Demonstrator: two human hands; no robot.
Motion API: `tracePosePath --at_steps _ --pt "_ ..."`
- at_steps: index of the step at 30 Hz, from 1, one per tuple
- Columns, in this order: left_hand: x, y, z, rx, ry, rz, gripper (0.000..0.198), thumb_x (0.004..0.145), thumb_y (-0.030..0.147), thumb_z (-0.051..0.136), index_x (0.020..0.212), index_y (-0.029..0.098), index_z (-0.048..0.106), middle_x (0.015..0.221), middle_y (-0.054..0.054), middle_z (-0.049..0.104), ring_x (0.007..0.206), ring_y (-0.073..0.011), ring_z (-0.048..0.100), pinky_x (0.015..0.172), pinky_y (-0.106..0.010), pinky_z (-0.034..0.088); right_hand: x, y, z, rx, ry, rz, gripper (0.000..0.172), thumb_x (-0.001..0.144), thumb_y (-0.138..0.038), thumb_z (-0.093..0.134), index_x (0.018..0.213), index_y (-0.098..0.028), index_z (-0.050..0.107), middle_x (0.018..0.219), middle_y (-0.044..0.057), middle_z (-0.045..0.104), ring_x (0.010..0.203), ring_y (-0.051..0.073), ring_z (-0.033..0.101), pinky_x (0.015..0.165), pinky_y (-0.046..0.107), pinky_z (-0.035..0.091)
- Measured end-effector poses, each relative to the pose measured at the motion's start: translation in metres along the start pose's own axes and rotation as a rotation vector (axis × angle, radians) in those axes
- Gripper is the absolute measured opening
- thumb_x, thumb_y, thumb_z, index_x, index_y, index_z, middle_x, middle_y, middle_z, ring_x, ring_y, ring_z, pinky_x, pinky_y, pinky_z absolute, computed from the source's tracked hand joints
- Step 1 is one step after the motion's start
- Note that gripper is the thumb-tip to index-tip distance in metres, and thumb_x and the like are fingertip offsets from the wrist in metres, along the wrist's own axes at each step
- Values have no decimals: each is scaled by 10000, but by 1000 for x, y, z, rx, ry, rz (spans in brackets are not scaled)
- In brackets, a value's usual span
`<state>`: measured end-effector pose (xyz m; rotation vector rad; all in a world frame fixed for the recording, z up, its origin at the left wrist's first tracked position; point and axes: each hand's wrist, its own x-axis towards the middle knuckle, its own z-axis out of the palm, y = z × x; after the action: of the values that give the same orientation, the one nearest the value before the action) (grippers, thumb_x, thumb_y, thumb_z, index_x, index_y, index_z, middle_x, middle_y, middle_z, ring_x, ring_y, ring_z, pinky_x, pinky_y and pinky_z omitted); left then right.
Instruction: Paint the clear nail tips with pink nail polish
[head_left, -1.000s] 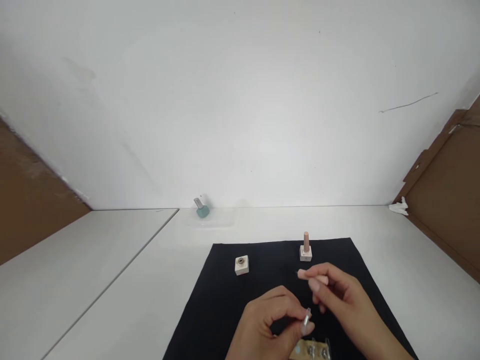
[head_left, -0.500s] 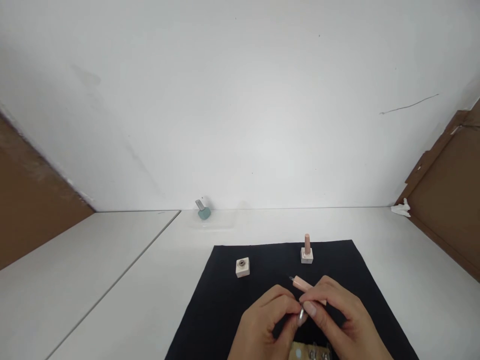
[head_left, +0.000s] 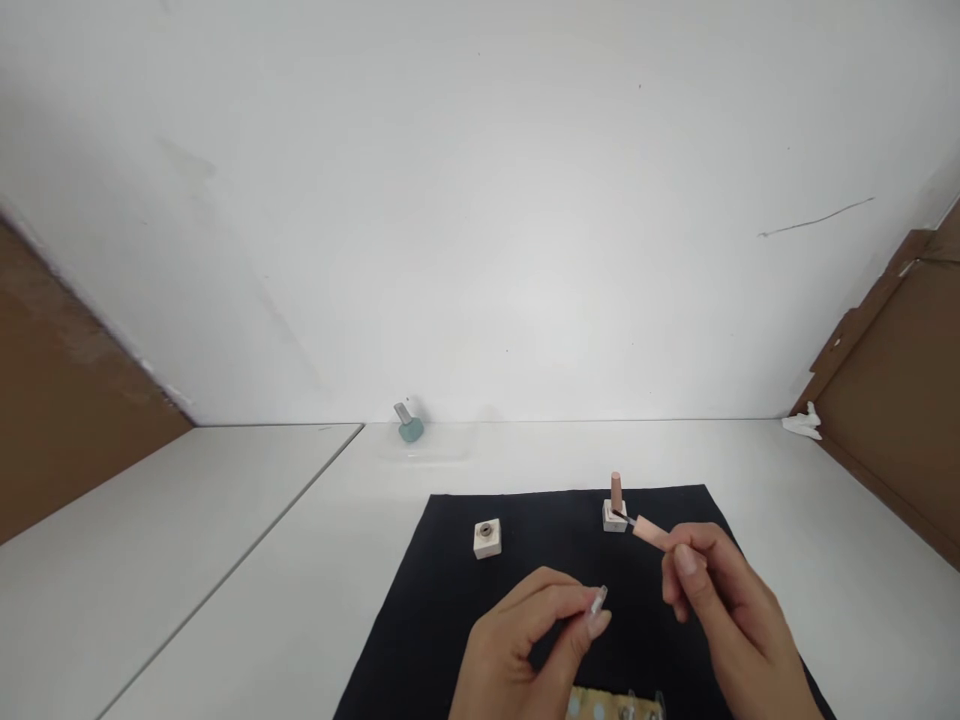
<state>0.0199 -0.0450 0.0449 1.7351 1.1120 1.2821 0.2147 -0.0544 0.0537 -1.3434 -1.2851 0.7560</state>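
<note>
Between its thumb and index finger, my left hand (head_left: pixel 529 640) pinches a small clear nail tip (head_left: pixel 598 600). My right hand (head_left: pixel 731 610) grips a pink cap with a brush (head_left: pixel 651 532), whose dark bristles point up and left, in front of a closed bottle. That closed bottle (head_left: pixel 614 517), white with a pink cap, stands upright on the black cloth (head_left: pixel 555 550). An open white bottle (head_left: pixel 487 540) with its neck uncovered is at the cloth's left. At the bottom edge lies a yellowish patterned piece (head_left: pixel 600 703) with clear items on it, partly cut off.
A teal bottle with a grey cap (head_left: pixel 409 428) leans in a clear tray (head_left: pixel 442 458) near the back wall. A crumpled white thing (head_left: pixel 802 422) lies at the back right. Brown panels stand at both sides.
My right hand has moved away from my left, to the right and up, and now points the brush toward the closed bottle. My left hand still holds the clear tip.
</note>
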Motion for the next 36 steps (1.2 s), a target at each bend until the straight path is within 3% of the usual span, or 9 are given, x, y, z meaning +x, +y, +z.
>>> tracePosePath --at_steps 3,9,11,16,24,27,32,36 --pt "2 0 0 -50 14 -98 155 859 156 723 807 263 823 815 5 784 706 -142 721 629 -167 550 3 -1 -10 86 30 35 314 969 -561 623 988 -250 661 620 -30 575 544 136 541 540 231 490" --pt "7 -7 -3 -164 -82 -258 112 848 207 733 815 244 834 823 -10 783 756 -165 743 685 -195 583 13 4 -22 322 5 71 315 933 -538 698 1016 -235 691 557 -35 589 484 122 533 539 239 488" --pt "7 -8 -3 -136 -59 -291 88 843 224 731 807 228 811 764 -3 765 731 -172 736 688 -216 591 12 4 -19 328 -31 100 344 924 -565 692 963 -224 717 540 -28 579 457 118 500 494 232 460" --pt "2 -4 2 -19 23 -141 122 825 173 714 722 232 741 771 7 771 723 -173 733 692 -223 585 7 -1 -9 214 -56 -1 315 884 -546 736 839 -235 761 788 32 688 630 150 614 606 240 546" --pt "-3 -9 7 -9 22 -18 200 807 63 709 755 255 735 802 26 780 753 -160 743 720 -227 581 2 3 -5 116 -129 26 285 886 -529 734 840 -247 742 749 9 711 667 169 681 676 235 588" --pt "-5 -12 9 -2 -5 -2 216 807 50 713 759 260 728 811 38 777 763 -154 739 751 -242 573 2 5 -4 59 -85 39 291 881 -537 734 840 -249 733 731 3 736 682 172 696 677 222 580" --pt "-6 -12 9 -21 -39 -7 224 817 39 700 766 256 729 813 31 776 763 -162 739 767 -267 578 5 1 -4 -16 116 87 336 875 -582 717 839 -249 704 701 5 755 727 189 703 729 235 567" --pt "-6 -12 9 -10 -41 -16 213 818 52 715 755 256 731 803 33 777 758 -169 740 810 -289 571 0 -4 -3 -25 86 35 322 844 -564 738 795 -248 707 672 -10 704 654 179 661 651 235 549"
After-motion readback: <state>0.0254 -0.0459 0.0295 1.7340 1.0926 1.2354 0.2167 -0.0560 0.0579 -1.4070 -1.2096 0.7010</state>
